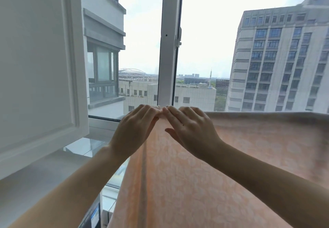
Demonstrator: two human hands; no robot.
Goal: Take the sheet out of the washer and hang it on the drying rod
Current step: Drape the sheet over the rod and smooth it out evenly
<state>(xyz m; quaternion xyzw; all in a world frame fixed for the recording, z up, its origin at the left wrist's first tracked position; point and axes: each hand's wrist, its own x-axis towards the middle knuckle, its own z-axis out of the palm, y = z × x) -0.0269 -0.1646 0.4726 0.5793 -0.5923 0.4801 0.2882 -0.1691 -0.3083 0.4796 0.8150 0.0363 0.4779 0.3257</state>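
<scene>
Sheet [204, 165] already draped over the rod, top fold running right. Left hand [135, 128] and right hand [188, 129] pinch that fold at its left end. Suggest sliding hands apart along the fold to flatten wrinkles, keeping the hang even.

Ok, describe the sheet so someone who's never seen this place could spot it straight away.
Start at the big window with the white upright frame and tower blocks outside. Just below it, both hands meet at a fabric edge: left hand, right hand. That draped cloth is the sheet, the only peach, pale-patterned thing among white and grey surfaces.
</scene>
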